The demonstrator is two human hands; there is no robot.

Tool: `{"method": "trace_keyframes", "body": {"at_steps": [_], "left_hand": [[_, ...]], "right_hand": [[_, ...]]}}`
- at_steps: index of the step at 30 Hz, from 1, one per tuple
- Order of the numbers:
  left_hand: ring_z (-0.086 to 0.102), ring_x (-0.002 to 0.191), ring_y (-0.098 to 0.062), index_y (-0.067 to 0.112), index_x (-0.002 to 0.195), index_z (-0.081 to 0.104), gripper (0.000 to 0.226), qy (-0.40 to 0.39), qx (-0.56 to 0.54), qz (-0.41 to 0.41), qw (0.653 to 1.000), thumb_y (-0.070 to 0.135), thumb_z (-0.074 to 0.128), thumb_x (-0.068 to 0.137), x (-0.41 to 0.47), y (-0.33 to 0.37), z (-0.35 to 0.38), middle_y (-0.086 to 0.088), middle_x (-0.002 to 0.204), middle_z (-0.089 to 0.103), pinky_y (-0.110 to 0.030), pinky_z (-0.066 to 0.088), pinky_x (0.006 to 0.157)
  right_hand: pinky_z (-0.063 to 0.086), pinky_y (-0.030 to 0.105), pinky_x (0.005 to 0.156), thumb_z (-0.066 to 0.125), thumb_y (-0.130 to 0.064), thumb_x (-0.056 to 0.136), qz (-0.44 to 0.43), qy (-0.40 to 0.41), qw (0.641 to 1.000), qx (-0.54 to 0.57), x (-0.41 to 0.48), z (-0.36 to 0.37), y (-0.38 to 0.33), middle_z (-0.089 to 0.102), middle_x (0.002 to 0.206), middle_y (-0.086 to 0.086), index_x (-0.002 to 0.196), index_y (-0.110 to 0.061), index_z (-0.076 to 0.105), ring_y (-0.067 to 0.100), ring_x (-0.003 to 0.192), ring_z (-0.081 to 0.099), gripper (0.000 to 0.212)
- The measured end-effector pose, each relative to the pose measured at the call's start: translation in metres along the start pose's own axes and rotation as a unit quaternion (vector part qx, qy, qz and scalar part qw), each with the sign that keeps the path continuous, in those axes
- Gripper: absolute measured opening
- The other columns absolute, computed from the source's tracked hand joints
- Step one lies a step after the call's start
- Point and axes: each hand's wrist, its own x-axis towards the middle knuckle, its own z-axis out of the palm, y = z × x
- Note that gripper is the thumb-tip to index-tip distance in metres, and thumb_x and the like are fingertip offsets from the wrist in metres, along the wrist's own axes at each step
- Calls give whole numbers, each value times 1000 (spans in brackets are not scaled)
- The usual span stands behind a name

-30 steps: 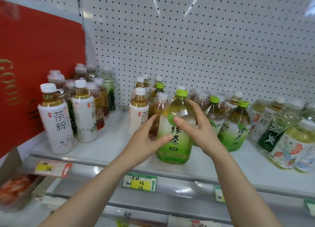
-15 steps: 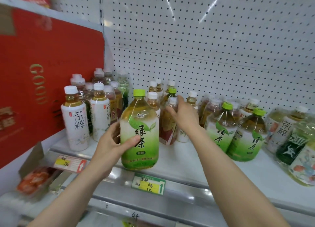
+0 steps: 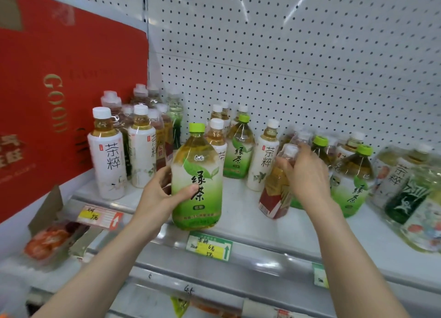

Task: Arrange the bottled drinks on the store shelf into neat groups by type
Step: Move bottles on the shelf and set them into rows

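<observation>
My left hand (image 3: pixel 162 193) grips a large green tea bottle (image 3: pixel 198 181) with a green cap, held upright at the shelf's front edge. My right hand (image 3: pixel 307 177) grips a smaller bottle with a red label and white cap (image 3: pixel 274 193), tilted to the right just above the shelf. White-labelled tea bottles (image 3: pixel 108 155) stand in a cluster at the left. Another green tea bottle (image 3: pixel 238 148) stands behind, and two more green tea bottles (image 3: pixel 353 174) stand to the right, partly hidden by my right hand.
The white shelf (image 3: pixel 248 222) carries price tags (image 3: pixel 210 246) along its front rail. A red box (image 3: pixel 59 84) walls the left side. Mixed bottles with dark green and floral labels (image 3: pixel 410 193) crowd the far right. A pegboard back panel (image 3: pixel 286 55) rises behind.
My right hand has taken the red-labelled bottle out of the group and drawn it right and forward, tilted. The left hand has kept the large green tea bottle at the shelf's front.
</observation>
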Motion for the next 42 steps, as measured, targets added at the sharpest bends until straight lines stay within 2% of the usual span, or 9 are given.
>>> {"method": "trace_keyframes", "body": {"at_steps": [3, 7, 12, 16, 25, 30, 36, 39, 42], "left_hand": [[68, 98, -5, 20, 125, 58, 91, 0, 6, 1, 1000, 47, 84, 43, 5, -1, 0, 5, 111, 71, -19, 56, 69], [67, 99, -1, 25, 124, 58, 107, 5, -2, 0, 1000, 64, 88, 29, 9, 1, -8, 13, 110, 72, -14, 54, 68], [67, 94, 2, 29, 118, 59, 108, 10, -11, 0, 1000, 69, 87, 21, 18, 8, -16, 18, 107, 72, -12, 53, 66], [67, 95, 2, 33, 113, 59, 97, 8, -13, -1, 1000, 63, 88, 26, 23, 9, -18, 18, 106, 72, -12, 53, 65], [68, 96, -3, 23, 122, 60, 88, 0, -18, 1, 1000, 45, 84, 40, 26, 0, -17, 11, 108, 73, -13, 54, 67], [68, 97, -3, 25, 119, 60, 89, -6, -13, 2, 1000, 49, 91, 39, 22, -1, -20, 11, 108, 73, -15, 54, 68], [68, 86, 4, 26, 109, 60, 57, 11, -6, 0, 1000, 14, 86, 60, 15, -4, -24, 15, 97, 74, -11, 52, 63], [68, 87, 4, 26, 109, 60, 54, 12, -12, -2, 1000, 16, 82, 60, 12, -5, -25, 8, 98, 73, -11, 52, 63], [68, 92, 2, 17, 121, 59, 73, -6, -14, 3, 1000, 26, 88, 55, 11, -8, -26, 3, 109, 71, -13, 53, 67]], "right_hand": [[42, 43, 90, 56, -49, 94, -5, 16, 994, -106, 4, -8, -12, 58, 123, 19, 135, -2, 44, 37, 115, 50, 64], [42, 41, 93, 69, -21, 89, -164, 136, 973, -93, 32, 8, -54, 63, 116, 17, 129, -1, 54, 36, 111, 52, 47], [43, 37, 90, 50, -5, 96, -142, -35, 989, -37, 96, 39, -109, 57, 123, 18, 137, -2, 40, 33, 114, 51, 42], [50, 37, 82, 47, -7, 98, -45, -119, 991, -43, 121, 61, -119, 62, 117, 16, 131, -1, 43, 31, 104, 61, 34], [39, 32, 64, 49, -34, 102, -132, 7, 977, -167, 85, 45, -112, 67, 102, 7, 117, -7, 54, 27, 94, 64, 32], [37, 33, 67, 44, -47, 101, -132, -10, 977, -166, 57, 26, -108, 68, 107, 9, 114, -8, 56, 29, 100, 65, 43], [37, 35, 65, 40, -55, 99, -114, -20, 978, -171, 25, -1, -96, 67, 108, 11, 117, -9, 53, 33, 100, 64, 51], [39, 35, 66, 43, -60, 96, -95, -15, 987, -130, 10, -11, -84, 67, 104, 7, 114, -13, 53, 33, 99, 63, 51], [49, 38, 76, 48, -67, 90, -55, -22, 997, 55, -12, -2, -68, 67, 103, 4, 115, -19, 52, 28, 96, 64, 55]]}}
